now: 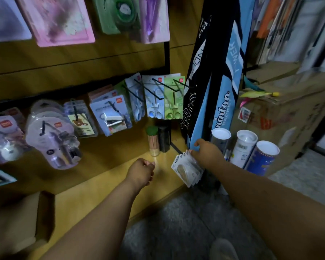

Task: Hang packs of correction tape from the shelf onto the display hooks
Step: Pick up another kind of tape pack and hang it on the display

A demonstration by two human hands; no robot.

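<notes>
My right hand (207, 153) grips a fanned stack of several correction tape packs (186, 169), white cards with a beige dispenser, held just above the right end of the yellow wooden shelf (105, 186). My left hand (142, 170) hovers over the shelf to the left of the packs, fingers curled and holding nothing. Black display hooks (159, 85) stick out of the back panel above, most carrying packs of scissors and staplers.
A toothpick jar with a green lid (153, 141) and a black tube (164, 138) stand at the back of the shelf. Blue-black badminton racket bags (214, 87) lean at the right, with shuttlecock tubes (246, 145) and cardboard boxes (281, 113) beyond.
</notes>
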